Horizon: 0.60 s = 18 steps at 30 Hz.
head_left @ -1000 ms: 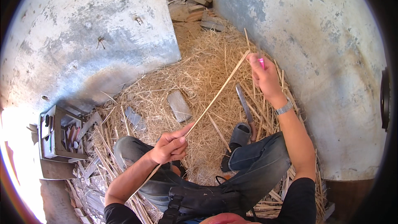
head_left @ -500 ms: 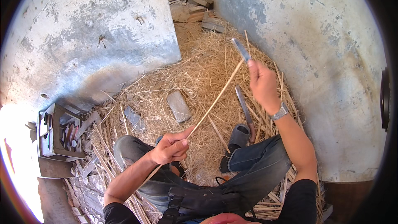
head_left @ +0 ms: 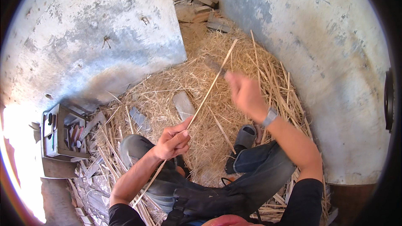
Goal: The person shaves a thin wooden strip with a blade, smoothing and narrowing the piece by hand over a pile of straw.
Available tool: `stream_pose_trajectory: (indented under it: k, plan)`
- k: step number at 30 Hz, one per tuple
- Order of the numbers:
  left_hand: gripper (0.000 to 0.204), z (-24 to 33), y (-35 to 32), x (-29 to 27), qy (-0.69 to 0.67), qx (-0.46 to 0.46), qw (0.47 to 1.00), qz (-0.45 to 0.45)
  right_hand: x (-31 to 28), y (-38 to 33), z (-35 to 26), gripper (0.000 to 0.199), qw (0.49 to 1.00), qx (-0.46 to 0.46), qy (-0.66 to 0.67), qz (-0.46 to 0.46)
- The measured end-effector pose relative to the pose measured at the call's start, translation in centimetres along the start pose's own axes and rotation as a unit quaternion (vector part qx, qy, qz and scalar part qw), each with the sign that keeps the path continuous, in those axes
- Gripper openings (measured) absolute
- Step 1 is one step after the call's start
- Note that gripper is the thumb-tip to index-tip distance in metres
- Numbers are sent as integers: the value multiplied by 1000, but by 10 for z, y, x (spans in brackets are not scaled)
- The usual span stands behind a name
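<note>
- Closest to us, the left hand (head_left: 171,141) hasn't really budged: thumb and fingers pinching a thin pale strip (head_left: 207,94), tail end running back under the forearm.
- The strip slants up and away over the straw (head_left: 159,84), far tip sticking out past the knife.
- Big change is the right hand (head_left: 248,97). Half a second ago it's up by the tip with the knife (head_left: 213,64) clear of the strip; now it's swung in left and lower, and the blade crosses the strip below the tip.
- That fist looks curled round the knife handle, pretty blurry though. Can't tell if the blade actually touches.
- My read: the knife's back at working position, with the left hand as anchor.
- Further out, a grey block (head_left: 183,105) lies on the straw.
</note>
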<state>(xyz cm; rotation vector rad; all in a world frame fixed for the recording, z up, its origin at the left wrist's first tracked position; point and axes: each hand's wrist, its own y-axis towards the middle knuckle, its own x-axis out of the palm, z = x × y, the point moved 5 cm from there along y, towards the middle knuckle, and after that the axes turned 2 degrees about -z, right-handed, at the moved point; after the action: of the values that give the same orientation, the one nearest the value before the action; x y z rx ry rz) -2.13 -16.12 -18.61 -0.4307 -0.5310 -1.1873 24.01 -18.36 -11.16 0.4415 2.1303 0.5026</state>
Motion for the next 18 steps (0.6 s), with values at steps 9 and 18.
stream_pose_trajectory:
  k: [9,18]
  plan:
    - [53,7,11,7,41,27,998,33,27,-26,-42,38,995,-81,-14,-59]
    - [55,15,26,7,128,25,987,91,42,-31,-44,40,995,-41,48,-81]
